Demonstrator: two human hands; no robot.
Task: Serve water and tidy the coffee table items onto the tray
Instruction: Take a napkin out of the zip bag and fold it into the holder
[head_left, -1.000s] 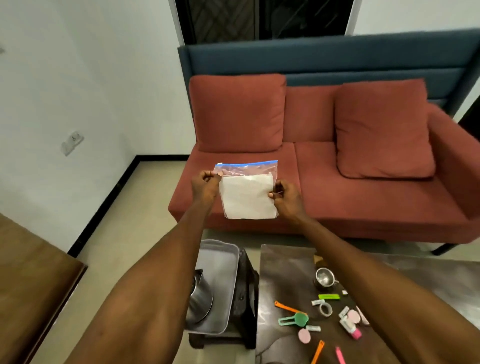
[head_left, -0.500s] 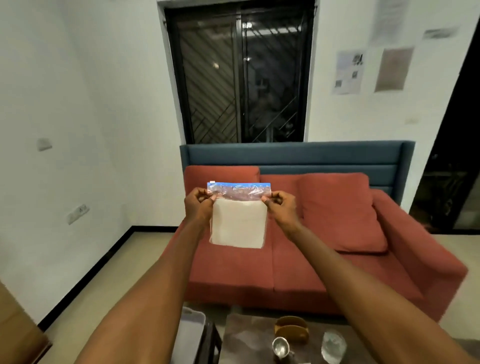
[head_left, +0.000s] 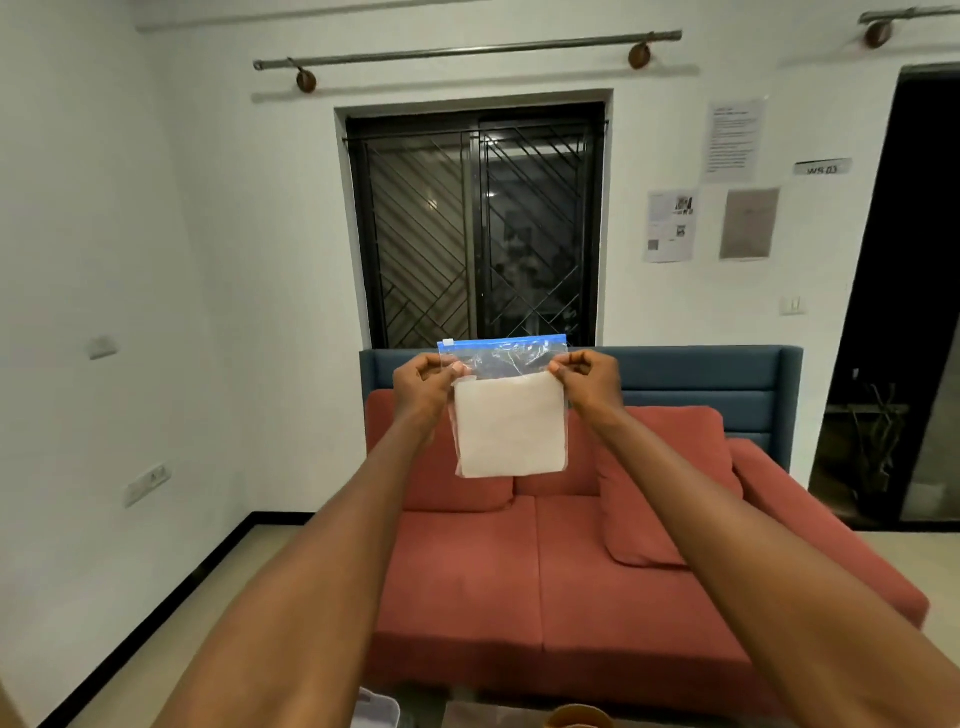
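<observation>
Arms are stretched out level and a bag (head_left: 509, 410) is held up at chest height in front of the sofa (head_left: 519, 587). It is pinched at its two upper corners, just below the blue zip strip: the left hand (head_left: 423, 387) is closed on the left corner and the right hand (head_left: 589, 382) on the right, thumbs pressed to the front face. The bag is kept upright and taut between them, likely so that the seal can be run shut or checked before it is tidied away. A white folded pad fills the lower part, and the clear band above it is creased.

Air is open on every side of the bag, with nothing touching it. Only slivers of the tray (head_left: 376, 709) and the table (head_left: 478, 717) are seen at the bottom edge of the view, well below the hands, so a long lowering is judged necessary.
</observation>
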